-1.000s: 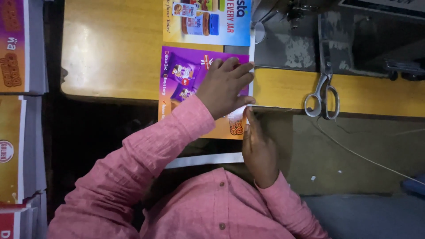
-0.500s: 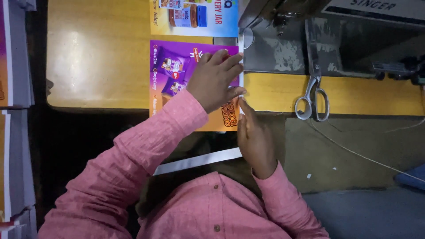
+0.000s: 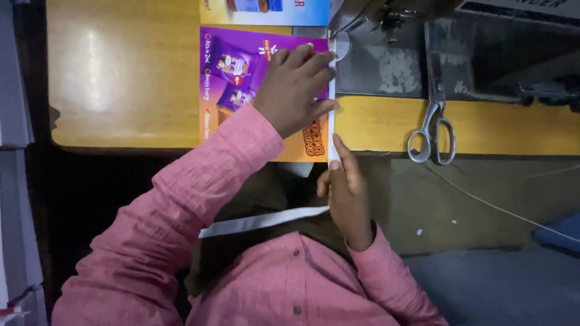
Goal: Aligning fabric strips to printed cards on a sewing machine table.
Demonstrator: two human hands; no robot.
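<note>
Fingers of left hand (image 3: 294,90) spread flat on printed sheet (image 3: 260,72); right hand (image 3: 345,193) pinches white strip (image 3: 331,121).

A flat printed sheet (image 3: 266,90), purple above and orange below, lies on the yellow table's near edge, bearing small pictures of purple packets and a white strip along its right side. Beyond it, touching its far edge, lies a light-blue printed sheet (image 3: 266,9) showing a dark jar, cut off by the frame
</note>
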